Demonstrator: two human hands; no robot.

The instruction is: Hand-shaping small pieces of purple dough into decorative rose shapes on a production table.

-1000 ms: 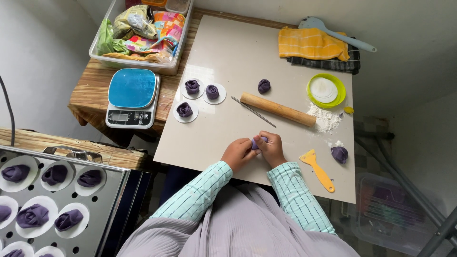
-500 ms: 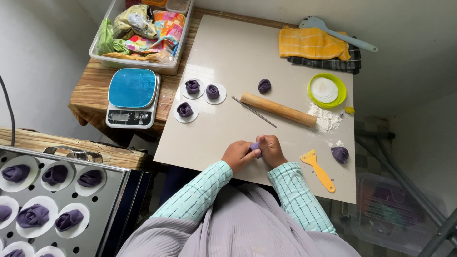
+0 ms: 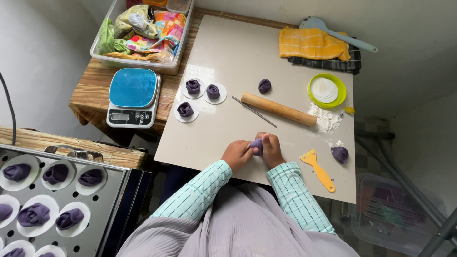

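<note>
Left hand (image 3: 236,154) and right hand (image 3: 272,148): fingers of both pinched around one purple dough piece (image 3: 256,144), held just above the bench (image 3: 228,57) near its front edge. Dough: probably soft, light, easily dented; best gripped gently at the sides.

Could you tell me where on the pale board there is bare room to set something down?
The board is bare across its top, above the rolling pin, and left of the hands. Crowded: the right edge, with flour, scraper and purple dough ball.
</note>
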